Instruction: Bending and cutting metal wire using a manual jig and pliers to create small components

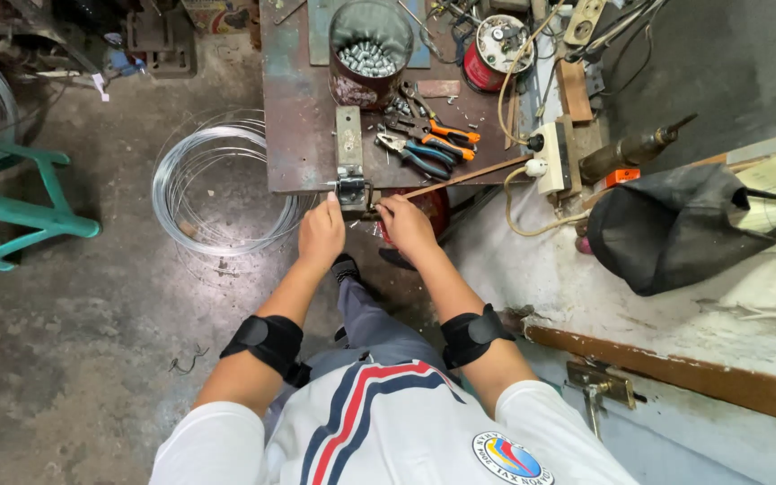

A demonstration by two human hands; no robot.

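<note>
We are working at the near edge of the rusty desk, both hands closed around thin wire. Our left hand is pinching it beside the small metal jig, seemingly to steady it, while our right hand is gripping the long lever, ready for leverage. The wire coil is lying on the floor, feeding upward.

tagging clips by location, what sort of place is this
Most likely a small metal or repair workshop: a worn steel bench with pliers, a can of metal parts, and a coil of wire on the concrete floor.
</note>
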